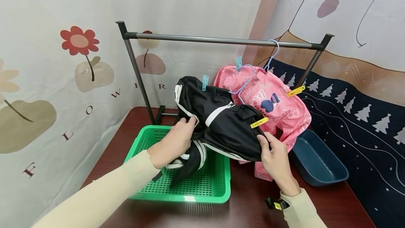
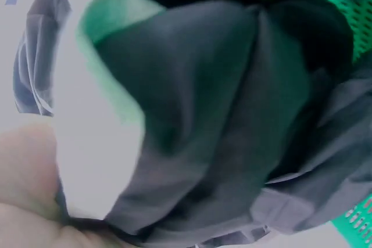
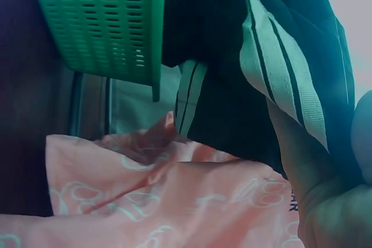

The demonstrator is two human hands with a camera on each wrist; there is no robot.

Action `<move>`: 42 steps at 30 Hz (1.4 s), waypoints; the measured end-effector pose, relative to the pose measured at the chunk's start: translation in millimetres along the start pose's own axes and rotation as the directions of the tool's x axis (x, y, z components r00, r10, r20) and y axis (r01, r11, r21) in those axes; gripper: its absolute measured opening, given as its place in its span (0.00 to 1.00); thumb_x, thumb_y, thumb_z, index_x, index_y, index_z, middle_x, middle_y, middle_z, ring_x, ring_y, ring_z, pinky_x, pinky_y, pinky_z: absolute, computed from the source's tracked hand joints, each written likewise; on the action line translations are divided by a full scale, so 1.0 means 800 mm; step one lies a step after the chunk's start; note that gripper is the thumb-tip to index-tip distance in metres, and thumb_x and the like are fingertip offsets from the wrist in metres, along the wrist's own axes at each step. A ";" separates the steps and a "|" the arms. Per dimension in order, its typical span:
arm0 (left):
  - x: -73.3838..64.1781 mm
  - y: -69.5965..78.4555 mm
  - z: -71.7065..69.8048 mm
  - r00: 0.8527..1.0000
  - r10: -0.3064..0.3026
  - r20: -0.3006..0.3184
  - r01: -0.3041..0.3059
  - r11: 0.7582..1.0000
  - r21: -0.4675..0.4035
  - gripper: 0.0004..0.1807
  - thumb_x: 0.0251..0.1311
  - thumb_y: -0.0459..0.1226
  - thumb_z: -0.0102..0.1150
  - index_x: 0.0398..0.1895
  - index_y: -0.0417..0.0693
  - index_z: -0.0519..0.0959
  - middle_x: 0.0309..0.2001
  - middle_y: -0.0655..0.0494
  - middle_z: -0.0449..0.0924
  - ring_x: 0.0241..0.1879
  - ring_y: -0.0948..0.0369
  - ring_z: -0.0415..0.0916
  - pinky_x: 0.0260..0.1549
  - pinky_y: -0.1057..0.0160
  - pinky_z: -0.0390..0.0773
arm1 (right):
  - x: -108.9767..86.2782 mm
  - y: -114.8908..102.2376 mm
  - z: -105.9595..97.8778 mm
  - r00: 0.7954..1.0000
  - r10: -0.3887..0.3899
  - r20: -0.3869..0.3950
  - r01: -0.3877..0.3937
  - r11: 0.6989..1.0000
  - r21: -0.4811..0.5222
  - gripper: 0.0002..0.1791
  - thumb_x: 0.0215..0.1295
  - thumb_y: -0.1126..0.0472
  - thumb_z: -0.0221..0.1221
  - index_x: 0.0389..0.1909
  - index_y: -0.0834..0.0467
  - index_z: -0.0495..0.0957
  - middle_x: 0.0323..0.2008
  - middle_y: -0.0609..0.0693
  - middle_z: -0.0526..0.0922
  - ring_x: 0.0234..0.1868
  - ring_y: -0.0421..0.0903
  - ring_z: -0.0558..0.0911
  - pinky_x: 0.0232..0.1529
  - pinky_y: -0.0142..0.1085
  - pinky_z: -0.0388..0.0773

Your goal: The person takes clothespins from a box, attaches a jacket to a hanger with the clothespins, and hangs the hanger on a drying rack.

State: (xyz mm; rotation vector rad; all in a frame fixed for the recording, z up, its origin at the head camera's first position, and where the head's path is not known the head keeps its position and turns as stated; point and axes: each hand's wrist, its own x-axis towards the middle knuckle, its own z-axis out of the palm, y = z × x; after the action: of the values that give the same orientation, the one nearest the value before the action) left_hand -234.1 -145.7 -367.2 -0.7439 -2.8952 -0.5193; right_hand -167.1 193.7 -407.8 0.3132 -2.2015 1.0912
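A black jacket (image 1: 227,129) with white stripes is spread between my hands, part of it hanging into the green basket (image 1: 224,196). My left hand (image 1: 177,136) grips its left side near a white-striped edge. At the lower right edge, my right hand (image 1: 278,161) pinches the fabric between thumb and fingers. A blue clothespin (image 1: 205,82) and a yellow clothespin (image 1: 259,122) are clipped on the jacket. A light blue hanger (image 1: 248,84) shows above it, mostly hidden. In the left wrist view, dark folds and a white band (image 2: 96,137) fill most of the frame.
A pink printed garment (image 1: 284,112) hangs behind on a blue hanger (image 1: 274,52) from the metal rail (image 1: 202,39), with a blue peg (image 1: 238,62) and a yellow peg (image 1: 295,91) on it. A dark blue bin (image 1: 326,161) stands on the brown table (image 1: 240,214) at right.
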 end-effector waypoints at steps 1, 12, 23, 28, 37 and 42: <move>0.000 0.002 -0.005 1.000 -0.012 -0.016 0.011 1.000 -0.019 0.33 0.73 0.21 0.66 0.78 0.39 0.69 0.52 0.32 0.82 0.42 0.42 0.84 0.35 0.49 0.85 | 0.001 0.000 -0.001 1.000 -0.014 -0.004 0.014 1.000 -0.007 0.06 0.85 0.69 0.65 0.44 0.60 0.89 0.22 0.47 0.78 0.27 0.35 0.76 0.32 0.26 0.73; -0.001 0.048 -0.040 0.962 -0.103 -0.252 0.040 0.969 -0.244 0.24 0.67 0.19 0.67 0.63 0.34 0.74 0.52 0.34 0.81 0.47 0.38 0.84 0.46 0.43 0.86 | 0.014 -0.013 -0.021 0.995 -0.101 0.006 0.101 0.994 -0.047 0.07 0.82 0.72 0.67 0.44 0.60 0.91 0.19 0.45 0.74 0.21 0.33 0.70 0.24 0.28 0.67; 0.010 0.078 -0.040 0.898 -0.218 -0.383 -0.035 0.832 -0.554 0.30 0.71 0.23 0.67 0.75 0.36 0.70 0.68 0.35 0.81 0.68 0.37 0.83 0.69 0.39 0.84 | 0.031 -0.021 -0.048 0.996 -0.075 0.039 0.078 0.993 -0.091 0.08 0.83 0.73 0.65 0.48 0.64 0.93 0.24 0.52 0.86 0.27 0.31 0.77 0.31 0.24 0.73; 0.013 0.096 -0.028 0.886 -0.289 -0.361 -0.063 0.698 -0.714 0.35 0.79 0.30 0.68 0.84 0.43 0.66 0.76 0.39 0.79 0.74 0.41 0.81 0.75 0.39 0.81 | 0.039 -0.026 -0.064 0.996 -0.069 0.060 0.076 0.991 -0.112 0.07 0.83 0.72 0.66 0.45 0.63 0.92 0.17 0.45 0.71 0.24 0.32 0.71 0.28 0.27 0.68; 0.023 0.139 0.004 0.872 -0.309 -0.380 -0.142 0.582 -0.800 0.48 0.78 0.29 0.67 0.95 0.55 0.55 0.84 0.41 0.75 0.82 0.45 0.77 0.82 0.41 0.77 | 0.055 -0.032 -0.088 0.994 -0.107 0.002 0.105 0.979 -0.177 0.06 0.80 0.72 0.69 0.50 0.64 0.93 0.17 0.48 0.75 0.23 0.30 0.70 0.31 0.25 0.68; 0.030 0.153 0.023 0.906 -0.278 -0.318 -0.154 0.483 -0.862 0.49 0.79 0.25 0.61 0.95 0.58 0.53 0.88 0.46 0.70 0.85 0.48 0.73 0.85 0.43 0.73 | 0.058 -0.030 -0.096 0.992 -0.126 -0.018 0.120 0.974 -0.190 0.05 0.80 0.72 0.69 0.48 0.64 0.93 0.17 0.46 0.68 0.21 0.29 0.65 0.27 0.29 0.63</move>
State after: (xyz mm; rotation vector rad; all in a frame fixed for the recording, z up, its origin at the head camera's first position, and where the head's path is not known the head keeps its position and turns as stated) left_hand -196.0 -28.0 -343.7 -0.4674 -2.0654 -1.9903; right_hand -156.1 241.6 -329.0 0.3425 -2.2071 0.8083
